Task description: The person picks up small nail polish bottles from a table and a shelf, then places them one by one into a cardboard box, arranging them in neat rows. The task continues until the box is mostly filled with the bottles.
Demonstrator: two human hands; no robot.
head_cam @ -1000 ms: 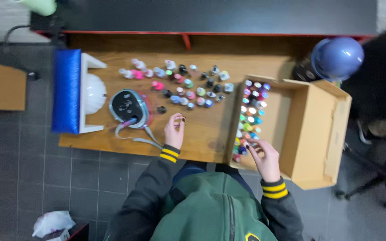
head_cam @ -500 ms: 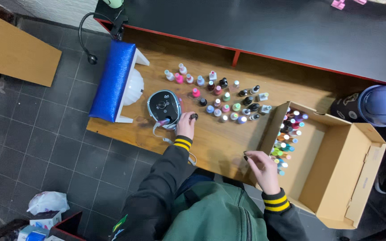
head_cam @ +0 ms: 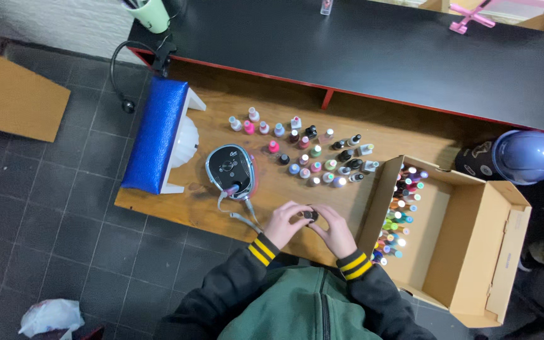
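Both my hands meet near the front edge of the wooden table (head_cam: 177,204). My left hand (head_cam: 286,221) and my right hand (head_cam: 334,232) together grip a small dark-capped bottle (head_cam: 310,216) between their fingertips. Several small nail polish bottles (head_cam: 313,157) stand in loose rows on the table beyond my hands. To my right an open cardboard box (head_cam: 473,239) holds a column of several more coloured bottles (head_cam: 398,214) along its left wall.
A black and grey electric nail device (head_cam: 230,170) with a cable lies left of my hands. A blue padded arm rest (head_cam: 157,133) on a white stand sits at the table's left end. A black counter (head_cam: 379,50) lies behind. A blue helmet-like object (head_cam: 526,156) is at right.
My left hand left the area by the nail device and my right hand left the box. Both came together at the table's front, closed on one small bottle. The camera view shifted.
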